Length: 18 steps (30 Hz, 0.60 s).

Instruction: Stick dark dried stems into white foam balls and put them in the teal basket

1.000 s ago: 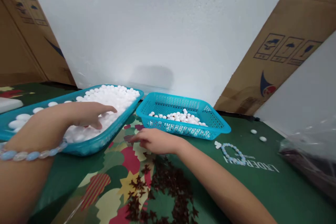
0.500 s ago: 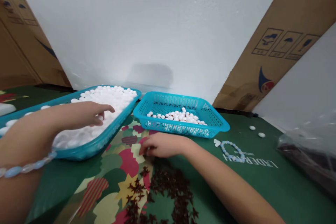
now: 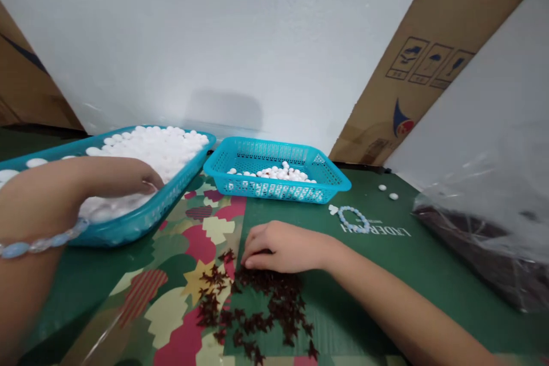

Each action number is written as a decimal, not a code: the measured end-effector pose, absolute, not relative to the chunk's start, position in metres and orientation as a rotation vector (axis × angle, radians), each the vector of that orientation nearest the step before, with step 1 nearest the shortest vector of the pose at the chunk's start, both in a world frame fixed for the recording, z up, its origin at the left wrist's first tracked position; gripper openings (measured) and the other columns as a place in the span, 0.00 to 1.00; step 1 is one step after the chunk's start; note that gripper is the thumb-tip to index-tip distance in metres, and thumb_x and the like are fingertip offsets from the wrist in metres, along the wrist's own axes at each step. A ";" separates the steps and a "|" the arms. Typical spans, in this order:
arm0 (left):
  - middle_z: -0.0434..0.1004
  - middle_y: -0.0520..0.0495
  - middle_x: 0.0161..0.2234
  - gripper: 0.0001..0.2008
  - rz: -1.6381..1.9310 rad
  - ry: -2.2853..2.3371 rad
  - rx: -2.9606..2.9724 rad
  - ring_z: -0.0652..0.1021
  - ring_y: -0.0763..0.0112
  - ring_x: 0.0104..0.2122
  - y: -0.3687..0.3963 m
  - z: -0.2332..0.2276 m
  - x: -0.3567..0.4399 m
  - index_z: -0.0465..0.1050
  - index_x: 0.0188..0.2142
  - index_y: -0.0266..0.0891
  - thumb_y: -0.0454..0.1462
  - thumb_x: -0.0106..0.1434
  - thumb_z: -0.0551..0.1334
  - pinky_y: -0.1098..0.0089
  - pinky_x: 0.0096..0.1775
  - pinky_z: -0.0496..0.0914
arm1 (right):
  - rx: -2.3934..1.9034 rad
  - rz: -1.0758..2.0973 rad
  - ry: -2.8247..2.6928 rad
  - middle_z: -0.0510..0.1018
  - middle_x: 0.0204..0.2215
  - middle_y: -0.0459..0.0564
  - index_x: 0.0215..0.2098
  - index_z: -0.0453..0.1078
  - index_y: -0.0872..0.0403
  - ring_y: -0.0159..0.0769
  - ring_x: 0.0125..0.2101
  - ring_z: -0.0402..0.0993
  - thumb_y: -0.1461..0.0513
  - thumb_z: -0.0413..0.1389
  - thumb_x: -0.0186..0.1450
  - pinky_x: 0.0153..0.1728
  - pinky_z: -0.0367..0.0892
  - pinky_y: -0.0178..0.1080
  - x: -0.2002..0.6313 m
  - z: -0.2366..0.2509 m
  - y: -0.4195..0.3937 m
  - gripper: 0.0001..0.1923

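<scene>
Dark star pieces (image 3: 257,309) scattered on green mat (image 3: 386,274), right hand (image 3: 283,247) curled, fingertips on their near edge, left hand (image 3: 124,174) cupped in one of two blue trays (image 3: 128,226) amid white beads (image 3: 167,146), smaller basket (image 3: 274,174) beyond, one bracelet (image 3: 354,220), two loose beads (image 3: 387,191).

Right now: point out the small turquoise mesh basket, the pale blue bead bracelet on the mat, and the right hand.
small turquoise mesh basket (image 3: 274,190): head view, front wall.
pale blue bead bracelet (image 3: 344,217): head view, left arc.
right hand (image 3: 285,247): head view, back.
</scene>
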<state>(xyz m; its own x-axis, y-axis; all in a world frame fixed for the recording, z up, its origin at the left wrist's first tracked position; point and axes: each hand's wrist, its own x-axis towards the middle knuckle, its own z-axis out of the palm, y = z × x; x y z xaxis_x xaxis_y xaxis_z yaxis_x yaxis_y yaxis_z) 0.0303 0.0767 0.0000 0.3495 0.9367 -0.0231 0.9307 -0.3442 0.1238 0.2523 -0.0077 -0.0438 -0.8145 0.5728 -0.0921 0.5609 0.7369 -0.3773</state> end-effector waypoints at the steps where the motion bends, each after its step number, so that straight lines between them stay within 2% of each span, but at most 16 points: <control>1: 0.72 0.47 0.23 0.18 0.100 1.735 2.491 0.71 0.66 0.26 0.078 0.002 0.029 0.69 0.22 0.32 0.40 0.44 0.44 0.63 0.36 0.61 | -0.970 0.590 -2.862 0.69 0.30 0.52 0.34 0.66 0.64 0.31 0.32 0.64 0.66 0.46 0.58 0.35 0.59 0.30 0.254 -0.043 -0.012 0.10; 3: 0.71 0.44 0.26 0.27 0.187 1.782 2.525 0.69 0.59 0.30 0.076 0.010 0.031 0.69 0.25 0.29 0.49 0.40 0.43 0.59 0.37 0.58 | -1.041 0.530 -2.770 0.67 0.34 0.54 0.37 0.64 0.64 0.32 0.35 0.62 0.65 0.46 0.58 0.38 0.58 0.32 0.262 -0.043 -0.022 0.12; 5: 0.68 0.43 0.33 0.38 0.340 1.812 2.592 0.66 0.56 0.36 0.064 0.015 0.039 0.67 0.31 0.28 0.56 0.37 0.37 0.58 0.41 0.55 | -1.097 0.464 -2.682 0.60 0.41 0.58 0.42 0.60 0.63 0.36 0.42 0.56 0.60 0.48 0.57 0.42 0.54 0.36 0.275 -0.045 -0.034 0.18; 7: 0.62 0.47 0.40 0.42 0.513 1.742 2.680 0.62 0.58 0.42 0.043 0.009 0.049 0.63 0.37 0.32 0.60 0.36 0.34 0.61 0.44 0.51 | -1.094 0.427 -2.643 0.50 0.48 0.60 0.47 0.54 0.60 0.41 0.49 0.44 0.54 0.52 0.51 0.46 0.47 0.42 0.289 -0.051 -0.046 0.29; 8: 0.62 0.49 0.41 0.41 0.604 1.579 2.752 0.62 0.60 0.42 0.031 0.002 0.053 0.62 0.38 0.36 0.61 0.36 0.36 0.62 0.44 0.51 | -1.084 0.437 -2.651 0.45 0.50 0.60 0.49 0.51 0.58 0.44 0.50 0.38 0.51 0.54 0.47 0.46 0.43 0.45 0.296 -0.055 -0.052 0.35; 9: 0.60 0.50 0.43 0.37 0.573 1.424 2.758 0.60 0.62 0.44 0.018 -0.008 0.057 0.59 0.41 0.40 0.60 0.40 0.38 0.62 0.45 0.51 | -1.099 0.469 -2.664 0.41 0.51 0.60 0.50 0.48 0.56 0.46 0.51 0.32 0.50 0.56 0.43 0.46 0.40 0.48 0.301 -0.059 -0.057 0.40; 10: 0.58 0.51 0.46 0.36 0.540 1.346 2.719 0.60 0.63 0.45 0.006 -0.021 0.059 0.55 0.44 0.44 0.60 0.39 0.40 0.62 0.44 0.53 | -1.130 0.518 -2.685 0.37 0.52 0.61 0.51 0.46 0.55 0.49 0.50 0.28 0.49 0.57 0.38 0.46 0.37 0.50 0.305 -0.063 -0.062 0.46; 12: 0.51 0.49 0.50 0.41 0.442 1.198 2.679 0.55 0.62 0.47 -0.013 -0.047 0.062 0.47 0.47 0.47 0.61 0.34 0.40 0.61 0.45 0.51 | -1.174 0.620 -2.707 0.30 0.52 0.61 0.52 0.40 0.54 0.52 0.49 0.23 0.48 0.58 0.34 0.45 0.33 0.53 0.308 -0.072 -0.067 0.52; 14: 0.44 0.46 0.52 0.45 0.277 1.141 2.630 0.52 0.60 0.49 -0.025 -0.068 0.062 0.41 0.49 0.44 0.58 0.32 0.51 0.61 0.46 0.49 | -1.126 0.692 -2.711 0.25 0.51 0.61 0.53 0.35 0.54 0.51 0.49 0.21 0.46 0.56 0.36 0.44 0.30 0.53 0.306 -0.079 -0.069 0.53; 16: 0.44 0.44 0.52 0.52 0.188 1.180 2.597 0.52 0.57 0.49 -0.031 -0.080 0.064 0.39 0.50 0.43 0.50 0.25 0.62 0.62 0.46 0.50 | -1.023 0.734 -2.701 0.24 0.51 0.59 0.53 0.33 0.54 0.48 0.49 0.20 0.46 0.54 0.39 0.45 0.28 0.51 0.302 -0.083 -0.068 0.52; 18: 0.45 0.44 0.52 0.57 0.185 1.247 2.572 0.54 0.54 0.48 -0.033 -0.084 0.070 0.38 0.50 0.43 0.43 0.19 0.66 0.64 0.46 0.53 | -0.975 0.766 -2.688 0.24 0.51 0.59 0.53 0.33 0.55 0.46 0.49 0.20 0.46 0.54 0.40 0.46 0.27 0.50 0.298 -0.085 -0.066 0.51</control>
